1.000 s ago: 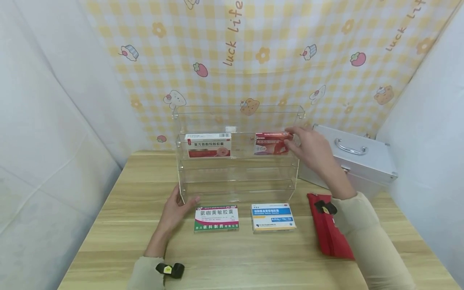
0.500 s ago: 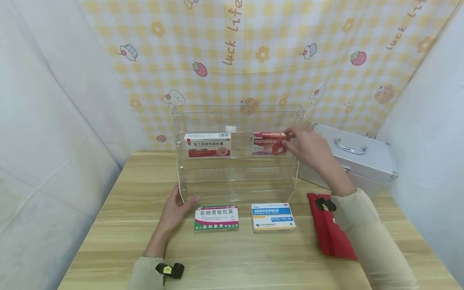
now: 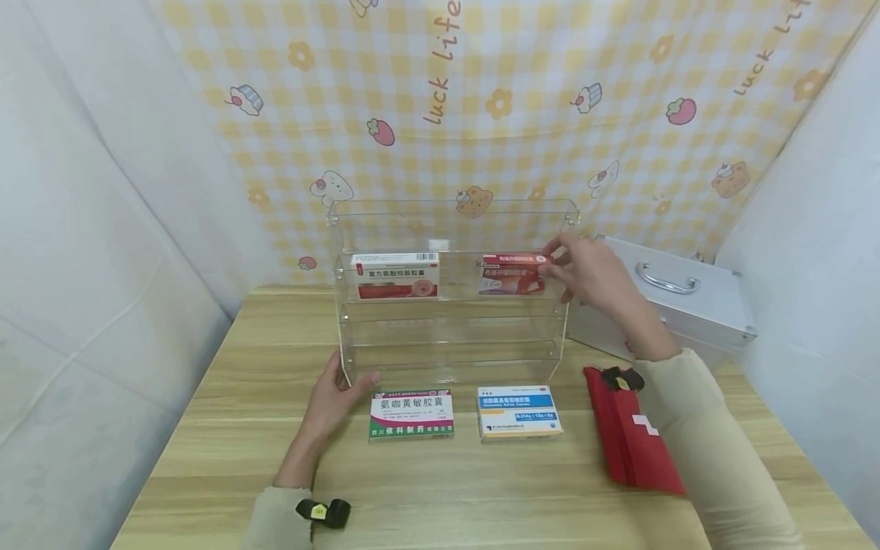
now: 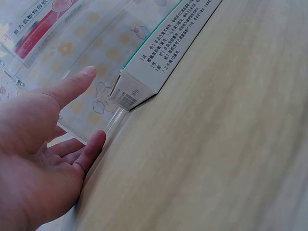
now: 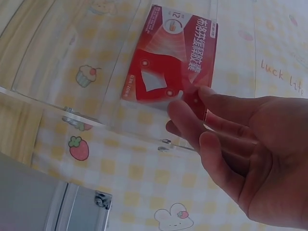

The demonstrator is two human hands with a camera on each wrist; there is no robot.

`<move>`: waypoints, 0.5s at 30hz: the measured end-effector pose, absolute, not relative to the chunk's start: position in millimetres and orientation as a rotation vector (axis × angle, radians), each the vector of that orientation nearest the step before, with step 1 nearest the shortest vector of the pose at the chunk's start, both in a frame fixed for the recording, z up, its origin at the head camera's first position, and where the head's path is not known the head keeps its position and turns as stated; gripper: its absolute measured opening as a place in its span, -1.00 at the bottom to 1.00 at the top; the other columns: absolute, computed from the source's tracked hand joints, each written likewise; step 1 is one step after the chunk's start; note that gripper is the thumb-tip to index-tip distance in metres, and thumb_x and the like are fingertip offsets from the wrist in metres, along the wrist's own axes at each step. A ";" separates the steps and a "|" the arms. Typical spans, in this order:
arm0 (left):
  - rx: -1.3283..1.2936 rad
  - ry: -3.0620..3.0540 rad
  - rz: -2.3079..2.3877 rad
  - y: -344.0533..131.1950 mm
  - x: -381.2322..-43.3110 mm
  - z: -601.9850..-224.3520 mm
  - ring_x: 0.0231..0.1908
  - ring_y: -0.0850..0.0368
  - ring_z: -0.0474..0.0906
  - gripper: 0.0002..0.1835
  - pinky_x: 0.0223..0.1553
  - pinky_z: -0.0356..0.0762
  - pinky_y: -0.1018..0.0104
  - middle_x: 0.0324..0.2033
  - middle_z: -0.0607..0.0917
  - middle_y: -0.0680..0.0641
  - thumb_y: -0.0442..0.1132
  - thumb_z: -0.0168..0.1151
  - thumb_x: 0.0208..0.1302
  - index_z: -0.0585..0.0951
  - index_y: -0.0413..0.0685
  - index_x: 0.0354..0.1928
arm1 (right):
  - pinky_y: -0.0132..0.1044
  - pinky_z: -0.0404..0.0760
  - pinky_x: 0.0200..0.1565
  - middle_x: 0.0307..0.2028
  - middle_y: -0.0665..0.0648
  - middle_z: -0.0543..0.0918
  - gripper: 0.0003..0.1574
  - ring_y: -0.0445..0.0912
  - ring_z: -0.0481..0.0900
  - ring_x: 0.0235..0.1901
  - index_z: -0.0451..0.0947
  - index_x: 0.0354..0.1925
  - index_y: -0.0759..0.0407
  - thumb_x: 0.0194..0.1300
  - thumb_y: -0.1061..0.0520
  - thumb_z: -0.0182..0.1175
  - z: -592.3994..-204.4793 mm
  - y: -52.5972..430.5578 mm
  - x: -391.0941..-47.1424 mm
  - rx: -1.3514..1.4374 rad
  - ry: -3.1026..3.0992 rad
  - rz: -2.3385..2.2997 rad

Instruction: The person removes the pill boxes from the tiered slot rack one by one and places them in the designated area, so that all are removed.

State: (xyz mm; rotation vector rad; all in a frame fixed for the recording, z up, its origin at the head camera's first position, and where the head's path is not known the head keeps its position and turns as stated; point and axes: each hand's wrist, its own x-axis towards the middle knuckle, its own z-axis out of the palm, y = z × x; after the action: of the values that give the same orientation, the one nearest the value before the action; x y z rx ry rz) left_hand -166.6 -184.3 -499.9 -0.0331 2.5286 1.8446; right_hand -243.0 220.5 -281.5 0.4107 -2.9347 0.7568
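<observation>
A clear tiered display rack [image 3: 450,328] stands upright on the wooden table. My left hand [image 3: 337,397] holds its lower left corner, the thumb in front and the other fingers round the side panel and behind it. On an upper tier, a red medicine box [image 3: 512,275] stands toward the right. My right hand [image 3: 587,275] pinches that box at its right end between thumb and fingertips; the right wrist view shows the grip at one corner [image 5: 195,103]. On the same tier, to the left, stands a white and red medicine box [image 3: 396,276].
Before the rack lie a green, white and pink medicine box [image 3: 411,415] and a blue and white one [image 3: 519,412]. A red zip pouch [image 3: 622,435] lies at the right, partly under my right sleeve. Behind it stands a silver case [image 3: 694,305].
The red box has tilted and shifted slightly left on its tier, its front label showing more plainly. My right hand has moved with it. The left hand has stayed at the rack's corner.
</observation>
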 end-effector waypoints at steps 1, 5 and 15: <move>-0.033 2.527 1.847 -184.2 -166.7 -500.0 0.44 -0.15 0.00 -0.01 0.37 0.08 -0.16 0.48 0.11 -0.13 0.17 0.37 0.17 0.01 0.38 0.54 | -0.18 0.62 -0.64 -0.08 0.37 0.68 -0.64 -0.03 0.67 -0.63 0.50 0.06 0.19 0.35 0.13 0.28 -280.4 220.8 -243.3 0.413 -2.937 0.774; -0.040 2.527 1.846 -183.9 -167.0 -500.2 0.44 -0.15 0.03 -0.01 0.36 0.09 -0.15 0.48 0.12 -0.14 0.17 0.38 0.17 0.01 0.40 0.53 | -0.17 0.62 -0.65 -0.07 0.38 0.67 -0.66 0.03 0.69 -0.60 0.50 0.06 0.17 0.35 0.14 0.28 -277.9 222.2 -245.0 0.415 -2.948 0.823; -0.044 2.537 1.832 -184.1 -166.6 -500.3 0.44 -0.16 0.02 -0.01 0.36 0.10 -0.17 0.48 0.12 -0.14 0.19 0.37 0.16 0.01 0.40 0.53 | -0.10 0.66 -0.59 -0.06 0.39 0.66 -0.59 -0.01 0.67 -0.62 0.53 0.13 0.17 0.33 0.16 0.29 -275.3 226.3 -248.3 0.427 -2.987 0.867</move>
State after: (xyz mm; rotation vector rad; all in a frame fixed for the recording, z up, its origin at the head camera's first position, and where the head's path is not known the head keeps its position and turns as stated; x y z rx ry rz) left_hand -166.6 -184.1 -500.3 -0.0445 2.5370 1.8322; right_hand -248.3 226.3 -275.3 0.4267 -2.9872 0.8669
